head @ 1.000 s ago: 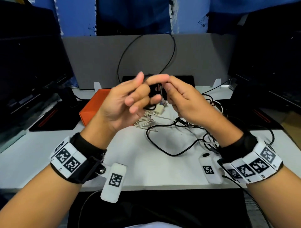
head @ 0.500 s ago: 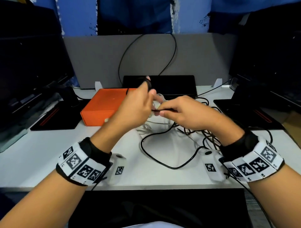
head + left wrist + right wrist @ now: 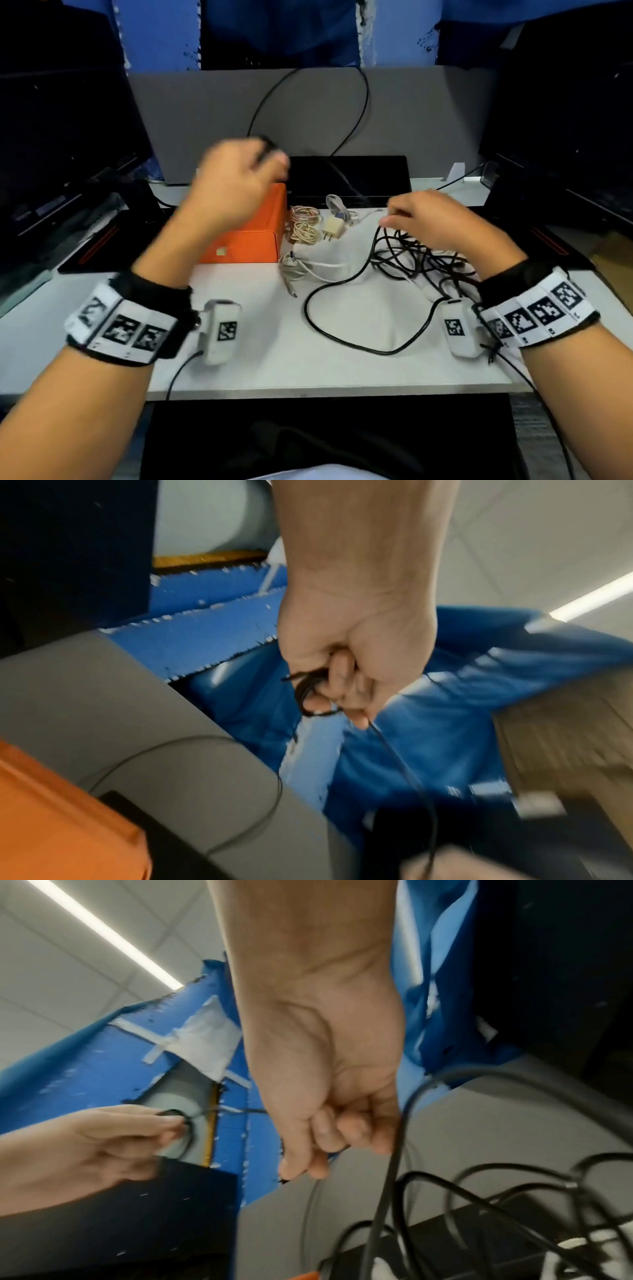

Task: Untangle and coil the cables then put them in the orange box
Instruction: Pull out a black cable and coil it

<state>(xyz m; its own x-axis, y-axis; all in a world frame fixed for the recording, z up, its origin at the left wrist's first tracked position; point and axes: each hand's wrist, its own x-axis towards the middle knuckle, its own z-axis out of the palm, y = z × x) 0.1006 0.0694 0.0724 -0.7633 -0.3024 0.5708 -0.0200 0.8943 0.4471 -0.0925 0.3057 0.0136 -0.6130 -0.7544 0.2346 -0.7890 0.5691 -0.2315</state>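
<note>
From the head view I see my left hand raised over the orange box, blurred, its grip closed around a small coil of black cable. My right hand hangs above the black cable tangle on the white worktop, fingers curled down into the strands. Just right of the box lie a coiled pinkish-white cable, a cream plug adapter and a white cable. Both wristbands carry square black-and-white coded markers; I can read no words or brand anywhere.

In the left wrist view, the fingers are curled tight round the coil's loops, and one black strand trails down from the fist. An orange corner of the box shows at lower left.

In the right wrist view, the right hand's fingers are curled, pinching a thin dark strand at the fingertips, with thicker black loops beside and below.
</note>
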